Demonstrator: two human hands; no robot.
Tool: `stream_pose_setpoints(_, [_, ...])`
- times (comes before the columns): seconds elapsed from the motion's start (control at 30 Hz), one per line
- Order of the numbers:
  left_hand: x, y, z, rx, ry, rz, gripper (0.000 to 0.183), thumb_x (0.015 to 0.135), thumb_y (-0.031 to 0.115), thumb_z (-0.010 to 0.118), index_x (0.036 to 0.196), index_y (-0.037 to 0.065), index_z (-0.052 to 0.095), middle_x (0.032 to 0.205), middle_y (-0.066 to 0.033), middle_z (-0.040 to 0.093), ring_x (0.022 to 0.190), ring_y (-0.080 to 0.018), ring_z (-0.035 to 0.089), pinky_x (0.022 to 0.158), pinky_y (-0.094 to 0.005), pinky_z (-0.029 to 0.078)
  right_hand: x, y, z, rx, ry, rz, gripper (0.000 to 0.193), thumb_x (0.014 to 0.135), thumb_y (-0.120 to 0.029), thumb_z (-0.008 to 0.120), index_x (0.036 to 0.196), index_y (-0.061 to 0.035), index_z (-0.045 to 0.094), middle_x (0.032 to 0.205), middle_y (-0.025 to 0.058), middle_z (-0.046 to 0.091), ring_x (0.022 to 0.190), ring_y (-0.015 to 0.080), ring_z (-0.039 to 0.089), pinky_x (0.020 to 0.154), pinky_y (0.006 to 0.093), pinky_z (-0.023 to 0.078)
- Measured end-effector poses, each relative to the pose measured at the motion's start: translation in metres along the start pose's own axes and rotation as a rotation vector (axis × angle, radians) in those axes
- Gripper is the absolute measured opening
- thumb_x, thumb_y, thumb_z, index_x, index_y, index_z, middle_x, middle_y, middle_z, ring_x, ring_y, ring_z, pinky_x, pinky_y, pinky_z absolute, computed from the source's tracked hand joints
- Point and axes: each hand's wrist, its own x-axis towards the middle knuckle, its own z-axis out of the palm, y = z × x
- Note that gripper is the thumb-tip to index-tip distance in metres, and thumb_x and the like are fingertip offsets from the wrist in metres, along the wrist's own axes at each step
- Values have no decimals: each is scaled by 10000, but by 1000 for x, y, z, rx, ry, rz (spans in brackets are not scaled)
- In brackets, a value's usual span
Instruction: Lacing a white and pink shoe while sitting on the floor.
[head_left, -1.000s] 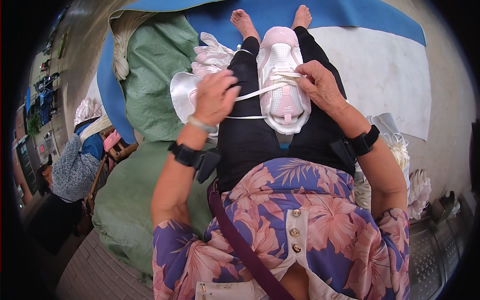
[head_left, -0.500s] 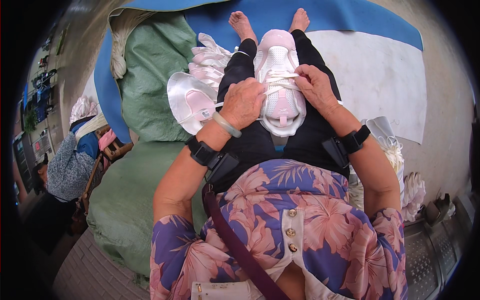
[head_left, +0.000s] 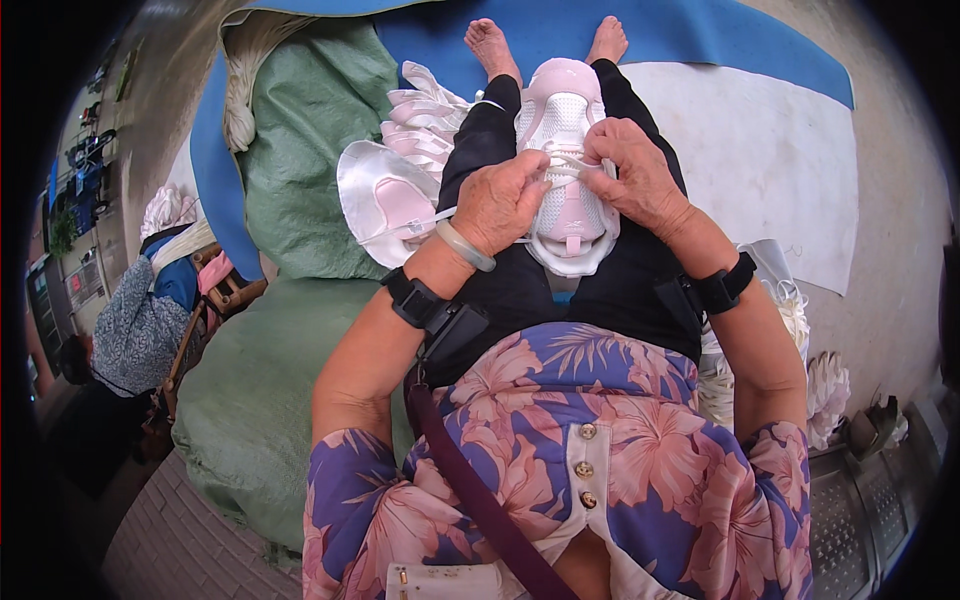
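A pink and white shoe upper (head_left: 573, 222) lies lengthwise between my thighs, its rounded toe pointing away from me. White shoelace (head_left: 565, 168) crosses its tongue in the middle. My left hand (head_left: 500, 200) closes thumb and fingers on the lace at the left edge. Opposite it, my right hand (head_left: 637, 178) pinches the lace on the right side, fingers bent. The fingertips cover part of the eyelets. Left of my leg, another shoe upper (head_left: 392, 203) with a white flared edge and pink lining lies close to my left wrist.
Several pink and white uppers (head_left: 425, 125) are stacked beyond my left knee. A green sack (head_left: 315, 150) fills the left side. White sheeting (head_left: 750, 150) lies over a blue mat (head_left: 720, 35). More white laced pieces (head_left: 785, 300) lie beside my right arm. Another person (head_left: 145, 325) sits at far left.
Both hands have come closer together over the tongue. My left hand has shifted right and slightly up; my right hand has moved a little up, still at the lace.
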Motion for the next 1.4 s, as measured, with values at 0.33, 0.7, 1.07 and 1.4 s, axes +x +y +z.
stream_pose_setpoints(0.33, [5, -2, 5, 25, -16, -22, 329, 750, 123, 625, 1060, 64, 533, 645, -132, 563, 588, -288, 585, 547, -336, 447, 6, -2, 5, -276, 89, -213, 126, 675, -119, 603, 790, -102, 555, 663, 38, 548, 695, 200, 528, 662, 338, 391])
stream_pose_setpoints(0.7, [0, -2, 9, 208, 5, 142, 397, 755, 109, 596, 1145, 94, 526, 769, -130, 600, 656, -286, 605, 580, -343, 479, 0, 5, 21, -218, 217, -26, 95, 726, -103, 573, 812, -66, 587, 575, 108, 554, 525, 218, 555, 550, 313, 424])
stream_pose_setpoints(1.07, [-2, 5, 10, 663, -95, 262, 431, 777, 126, 550, 1202, 173, 498, 634, -58, 543, 520, -245, 562, 439, -349, 435, 2, 21, -12, 936, -316, 697, 20, 730, -70, 562, 712, -64, 567, 638, -41, 515, 560, 32, 438, 518, 171, 340])
stream_pose_setpoints(1.4, [-1, -3, 12, 618, -144, 201, 457, 795, 113, 524, 1242, 170, 451, 635, -84, 569, 540, -267, 578, 454, -368, 448, 16, 24, -1, 785, -316, 573, 159, 800, -186, 623, 722, -50, 599, 654, -34, 534, 625, 54, 462, 611, 198, 383])
